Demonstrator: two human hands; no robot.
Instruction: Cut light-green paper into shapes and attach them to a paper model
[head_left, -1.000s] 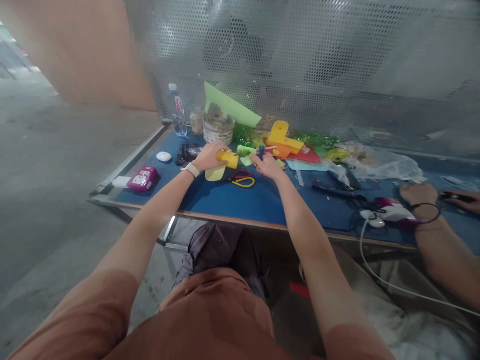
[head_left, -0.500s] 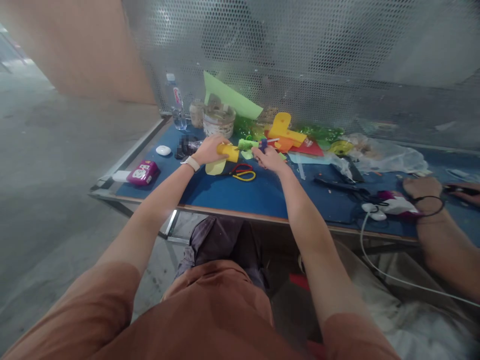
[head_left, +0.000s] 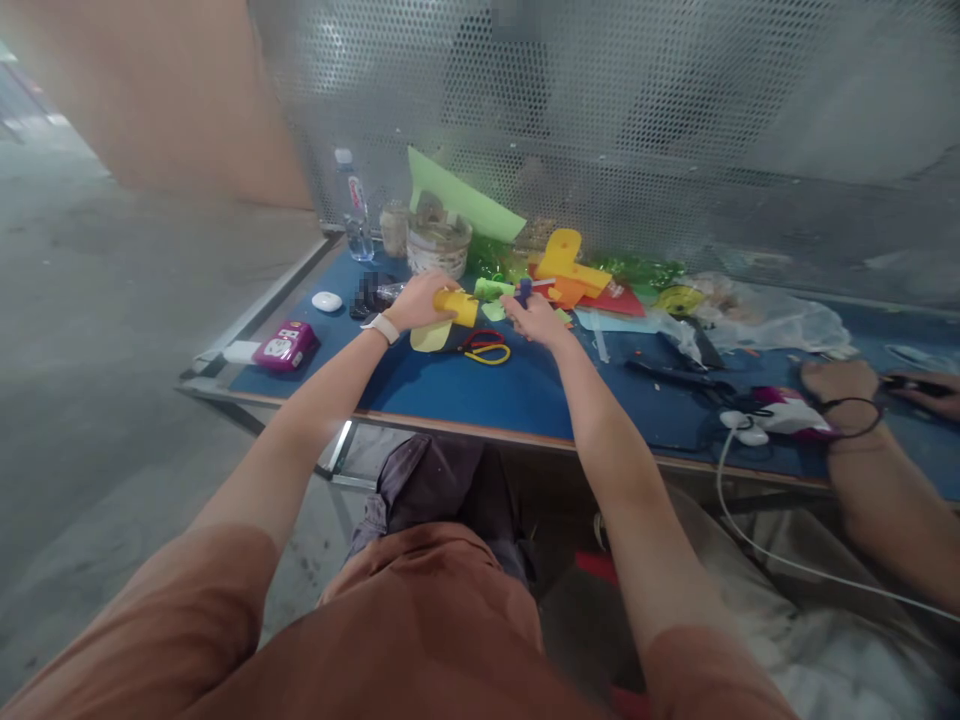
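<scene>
My left hand [head_left: 418,302] is closed on a rolled yellow paper tube [head_left: 457,305], held just above the blue table [head_left: 465,385]. A flat yellow paper piece [head_left: 430,337] lies under it. My right hand [head_left: 534,316] is closed on a small blue tool [head_left: 523,291] with a thin light tip, right of the tube. Red and yellow scissors [head_left: 485,349] lie on the table between and just in front of my hands. A small green paper piece [head_left: 491,288] sits behind the tube.
Behind stand a water bottle [head_left: 357,218], a woven basket [head_left: 437,250], a green sheet [head_left: 461,200] and orange and yellow foam shapes [head_left: 568,270]. A pink power strip [head_left: 285,345] lies left. Another person's hands [head_left: 840,385] rest at the right by a white cable [head_left: 739,500]. Perforated metal screen behind.
My hands and the things in them have stayed almost still; the view shifted slightly. The other person's hand at the right moved a little.
</scene>
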